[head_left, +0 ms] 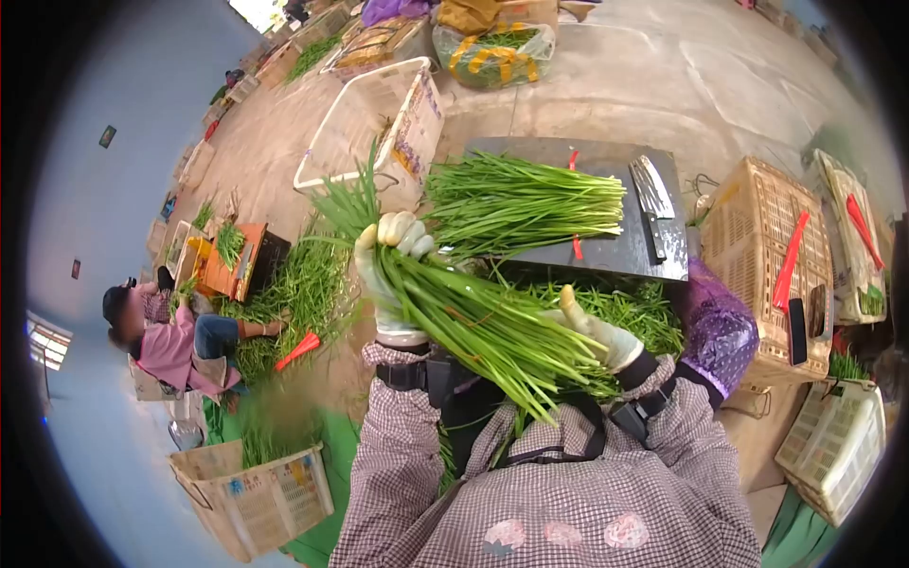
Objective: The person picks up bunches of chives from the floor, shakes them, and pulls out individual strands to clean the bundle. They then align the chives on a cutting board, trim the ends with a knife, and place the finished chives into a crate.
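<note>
A bunch of long green garlic chives (473, 303) lies slantwise across in front of my body. My left hand (396, 248), in a pale glove, is closed around its leafy end. Toward the other end my gloved right hand (611, 339) cradles the stalks; its thumb points up and its other fingers are hidden behind the chives. Just beyond, a second bunch of chives (530, 199) lies on a dark board (606, 256), pale ends to the right. A knife (651, 208) rests on the board's right side, and red ties (577, 248) show beside that bunch.
Loose chives (653, 312) lie below the board. A white crate (369, 95) stands at the far left; a tan crate (757, 237) at right carries a phone (797, 331) and red ties (790, 265). A seated person (180, 341) works at left. A crate (260, 502) stands lower left.
</note>
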{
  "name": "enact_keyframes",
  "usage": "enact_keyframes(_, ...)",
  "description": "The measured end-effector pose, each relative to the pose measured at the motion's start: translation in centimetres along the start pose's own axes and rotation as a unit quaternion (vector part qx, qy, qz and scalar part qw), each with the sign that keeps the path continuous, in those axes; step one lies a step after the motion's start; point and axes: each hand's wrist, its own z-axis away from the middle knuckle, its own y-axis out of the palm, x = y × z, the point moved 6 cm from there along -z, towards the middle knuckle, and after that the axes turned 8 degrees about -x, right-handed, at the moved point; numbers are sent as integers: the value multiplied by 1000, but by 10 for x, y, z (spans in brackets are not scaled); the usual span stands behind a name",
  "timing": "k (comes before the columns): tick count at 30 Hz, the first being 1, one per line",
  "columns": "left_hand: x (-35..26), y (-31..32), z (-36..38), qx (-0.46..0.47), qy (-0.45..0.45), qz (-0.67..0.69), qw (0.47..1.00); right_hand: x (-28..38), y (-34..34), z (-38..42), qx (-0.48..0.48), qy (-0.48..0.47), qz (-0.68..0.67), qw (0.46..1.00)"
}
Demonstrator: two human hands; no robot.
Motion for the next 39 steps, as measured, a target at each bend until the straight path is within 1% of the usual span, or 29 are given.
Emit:
enact_keyframes(1,0,3,0,-6,7,-2,1000,14,-3,10,-17,-57,37,998)
enact_keyframes(2,-3,6,0,16,-16,2,1000,30,-7,22,-22,-104,147,983)
enact_keyframes(3,-5,14,4,32,-7,-5,999,47,-13,36,-28,-146,255,955)
enact_keyframes(4,-6,20,7,51,-14,14,999,60,-23,52,-72,-167,358,916)
enact_keyframes(5,-7,26,9,68,-22,32,997,65,-42,63,-125,-134,376,908)
enact_keyframes(7,0,39,8,80,-51,48,994,83,-74,78,-269,-179,349,880)
enact_keyframes(8,5,46,7,103,-62,52,991,83,-76,74,-274,-179,346,879)
enact_keyframes(10,15,58,3,147,-73,57,985,107,-69,67,-382,-316,222,840)
enact_keyframes(11,22,63,0,146,-70,56,985,109,-62,48,-288,-410,271,822)
enact_keyframes(13,42,73,-7,122,-97,61,986,93,-30,8,-156,-406,301,849)
enact_keyframes(14,49,74,-11,116,-114,63,985,65,-27,-19,-30,-321,187,928)
enact_keyframes(15,54,69,-14,97,-116,67,986,39,-18,-34,96,-220,65,968)
enact_keyframes(16,55,63,-18,78,-111,43,990,29,1,-24,146,-98,27,984)
enact_keyframes(17,54,55,-22,57,-105,19,993,15,12,-24,232,-51,-76,968)
enact_keyframes(19,45,35,-29,-20,-78,-53,995,-1,7,-16,187,-6,-135,973)
enact_keyframes(20,40,23,-33,-42,-67,-81,994,-10,-1,-7,84,31,-114,989)
enact_keyframes(21,38,13,-36,-63,-58,-107,991,-29,-22,-13,18,47,-124,991)
enact_keyframes(22,41,10,-38,-62,-56,-104,991,-35,-31,-17,3,35,-124,992)
enact_keyframes(24,42,-20,-37,-250,-20,-157,955,-27,-28,-8,-14,7,-147,989)
enact_keyframes(26,39,-44,-38,-277,8,-183,943,-20,-25,0,-15,-2,-188,982)
enact_keyframes(27,46,-38,-33,-302,15,-191,934,-34,-46,-4,-60,-3,-207,976)
enact_keyframes(29,46,-42,-39,-309,20,-226,923,-20,-39,4,7,2,-270,963)
enact_keyframes(30,45,-42,-44,-311,16,-266,912,-13,-39,6,-3,3,-255,967)
enact_keyframes(31,45,-42,-46,-311,22,-263,913,-3,-33,11,18,1,-253,967)
enact_keyframes(33,47,-44,-50,-339,-2,-299,892,2,-32,14,103,10,-344,933)
enact_keyframes(34,49,-44,-54,-342,-9,-310,887,3,-33,15,104,13,-342,934)
enact_keyframes(36,58,-41,-52,-350,13,-278,894,3,-30,21,127,-21,-211,969)
enact_keyframes(37,61,-39,-51,-356,33,-247,901,1,-32,22,126,-18,-211,969)
enact_keyframes(39,57,-54,-59,-374,59,-255,890,-2,-32,24,137,-48,-106,984)
